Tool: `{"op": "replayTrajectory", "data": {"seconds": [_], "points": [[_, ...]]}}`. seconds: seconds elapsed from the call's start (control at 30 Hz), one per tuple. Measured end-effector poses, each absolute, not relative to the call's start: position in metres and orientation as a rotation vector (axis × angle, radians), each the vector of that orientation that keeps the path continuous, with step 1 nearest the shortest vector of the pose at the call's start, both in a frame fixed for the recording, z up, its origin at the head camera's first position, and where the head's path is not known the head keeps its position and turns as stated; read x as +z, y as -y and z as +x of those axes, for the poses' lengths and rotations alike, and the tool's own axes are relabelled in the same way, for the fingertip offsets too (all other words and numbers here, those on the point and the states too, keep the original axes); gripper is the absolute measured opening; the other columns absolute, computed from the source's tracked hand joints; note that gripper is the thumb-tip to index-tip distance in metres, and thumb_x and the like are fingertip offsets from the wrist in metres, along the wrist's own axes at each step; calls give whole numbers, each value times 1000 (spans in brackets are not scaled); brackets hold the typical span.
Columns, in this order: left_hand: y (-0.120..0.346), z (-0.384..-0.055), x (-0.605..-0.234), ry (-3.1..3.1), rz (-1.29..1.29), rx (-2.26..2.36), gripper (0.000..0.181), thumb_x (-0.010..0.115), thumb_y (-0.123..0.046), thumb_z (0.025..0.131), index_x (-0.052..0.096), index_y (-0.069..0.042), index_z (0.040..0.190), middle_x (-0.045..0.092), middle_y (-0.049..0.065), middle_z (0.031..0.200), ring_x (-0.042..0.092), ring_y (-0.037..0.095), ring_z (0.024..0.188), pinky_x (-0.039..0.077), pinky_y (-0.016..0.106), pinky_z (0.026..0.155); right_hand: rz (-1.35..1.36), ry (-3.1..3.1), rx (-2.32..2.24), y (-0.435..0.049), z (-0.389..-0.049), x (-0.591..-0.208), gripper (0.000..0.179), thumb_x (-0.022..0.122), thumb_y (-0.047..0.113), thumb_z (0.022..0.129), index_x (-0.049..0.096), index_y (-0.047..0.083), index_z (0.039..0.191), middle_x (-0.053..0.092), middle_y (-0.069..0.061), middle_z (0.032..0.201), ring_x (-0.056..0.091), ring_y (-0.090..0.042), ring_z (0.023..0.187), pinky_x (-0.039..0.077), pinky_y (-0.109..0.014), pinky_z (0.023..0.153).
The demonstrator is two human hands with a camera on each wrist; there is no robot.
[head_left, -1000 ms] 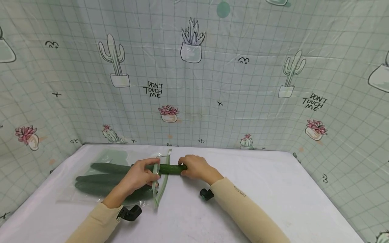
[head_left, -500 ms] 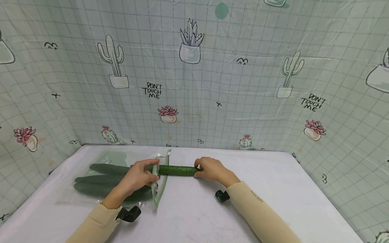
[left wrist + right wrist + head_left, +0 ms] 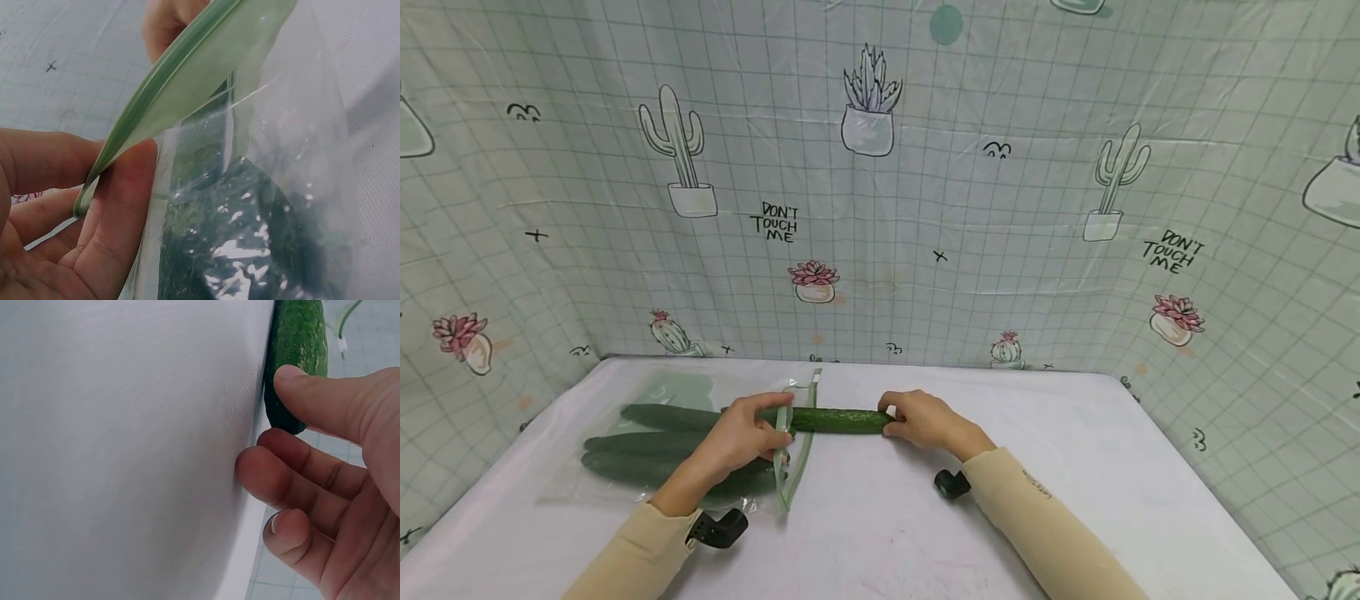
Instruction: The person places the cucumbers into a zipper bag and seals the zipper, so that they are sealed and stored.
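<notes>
A clear zip bag (image 3: 677,386) with a green zip edge lies on the left of the table, its mouth facing right. Several cucumbers (image 3: 632,442) are inside it. My left hand (image 3: 739,433) pinches the zip edge (image 3: 169,59) at the mouth between thumb and fingers. Another cucumber (image 3: 842,421) sticks out through the mouth to the right, its left part still within the bag. At its free end is my right hand (image 3: 923,421); the thumb (image 3: 312,394) lies on the cucumber's tip and the other fingers curl beneath, partly hidden behind it.
A white cloth covers the table (image 3: 1037,467). Behind and at both sides hangs a grid-patterned curtain (image 3: 925,208) with cactus prints. A black wrist camera (image 3: 721,528) sits on the left wrist, another (image 3: 952,484) on the right.
My right hand has moved right, drawing the cucumber farther out of the bag. Over the last half second it hardly shifts. The left hand keeps its place at the zip edge.
</notes>
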State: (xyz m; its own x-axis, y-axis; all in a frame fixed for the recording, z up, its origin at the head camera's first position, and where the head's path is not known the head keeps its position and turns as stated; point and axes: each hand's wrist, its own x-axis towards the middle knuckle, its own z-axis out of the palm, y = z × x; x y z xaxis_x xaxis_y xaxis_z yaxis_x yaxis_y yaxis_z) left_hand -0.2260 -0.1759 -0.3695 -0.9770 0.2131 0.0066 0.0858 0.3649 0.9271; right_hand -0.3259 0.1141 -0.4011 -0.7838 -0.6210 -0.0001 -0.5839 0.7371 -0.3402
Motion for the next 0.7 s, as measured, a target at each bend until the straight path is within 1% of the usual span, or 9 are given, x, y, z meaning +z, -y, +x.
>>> {"op": "replayTrajectory", "data": {"seconds": [0.17, 0.43, 0.7], "points": [[176, -226, -370, -2490, 271, 1696, 62, 65, 3, 85, 41, 4, 142, 68, 20, 81, 66, 26, 74, 56, 38, 66, -994, -2824, -527, -109, -330, -403, 28, 67, 26, 91, 61, 20, 117, 58, 6, 82, 53, -10, 70, 45, -29, 64], [176, -226, -370, -2486, 284, 1696, 62, 65, 2, 86, 39, 4, 143, 68, 21, 80, 66, 25, 72, 57, 38, 66, -1015, -2833, -555, -88, -333, -403, 28, 67, 28, 91, 61, 20, 117, 57, 7, 76, 52, -9, 64, 44, -28, 58], [175, -227, -371, -2483, 277, 1691, 61, 64, 2, 87, 40, 4, 143, 67, 20, 76, 65, 25, 70, 57, 38, 65, -1046, -2853, -514, -57, -329, -401, 28, 68, 29, 90, 61, 20, 116, 57, 8, 76, 53, -9, 68, 44, -28, 59]]}}
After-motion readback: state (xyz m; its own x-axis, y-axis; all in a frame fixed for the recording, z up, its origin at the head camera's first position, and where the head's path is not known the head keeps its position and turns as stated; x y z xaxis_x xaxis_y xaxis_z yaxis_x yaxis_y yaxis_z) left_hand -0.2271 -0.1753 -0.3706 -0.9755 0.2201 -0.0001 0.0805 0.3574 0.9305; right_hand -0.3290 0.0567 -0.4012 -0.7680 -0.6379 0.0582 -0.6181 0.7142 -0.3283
